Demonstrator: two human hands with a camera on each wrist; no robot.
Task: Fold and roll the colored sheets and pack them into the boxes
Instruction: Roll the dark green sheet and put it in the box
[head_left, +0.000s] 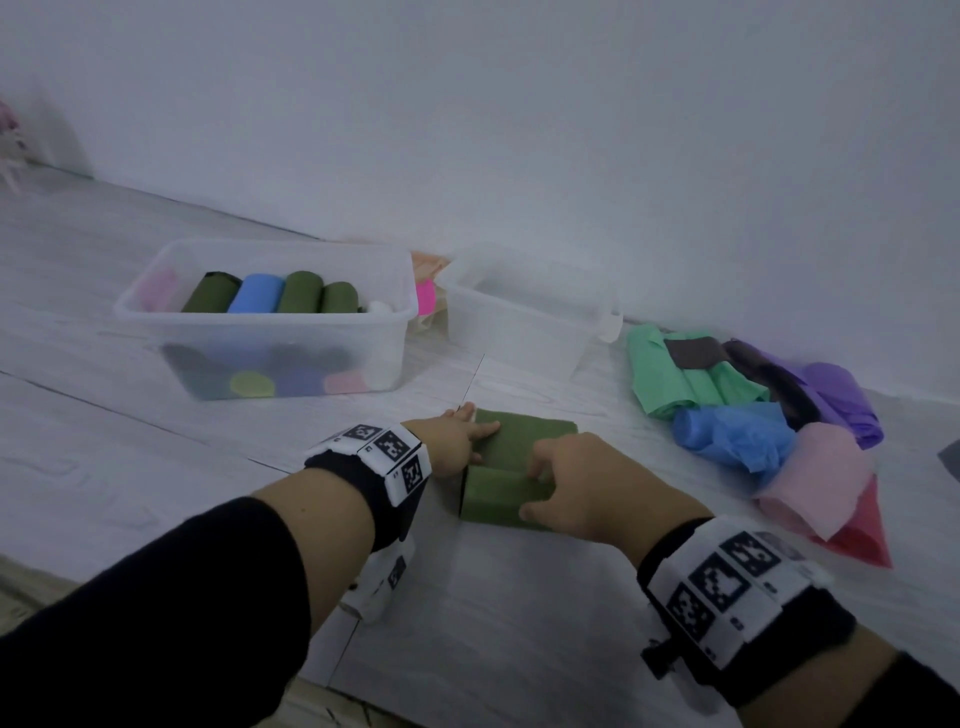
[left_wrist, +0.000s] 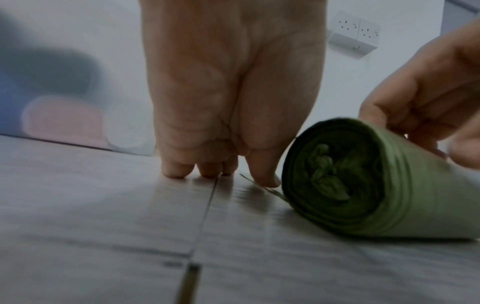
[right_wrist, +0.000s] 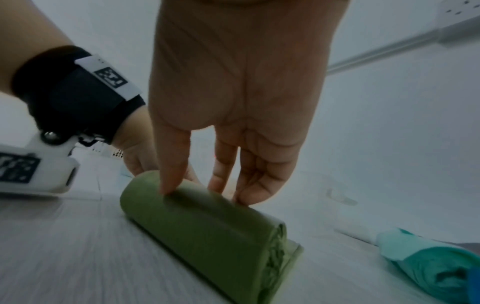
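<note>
Lying half-rolled, the green sheet (head_left: 511, 462) sits under both hands.

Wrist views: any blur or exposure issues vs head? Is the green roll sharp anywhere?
Head view: dim, bluish cast, edges bowed by the wide lens, green roll fairly clear. Left wrist view: roll's spiral end mostly sharp, floor smeared, filled box out of focus. Right wrist view: soft throughout, right hand large and stretched, its fingertips on the roll, teal sheet blurred.
</note>
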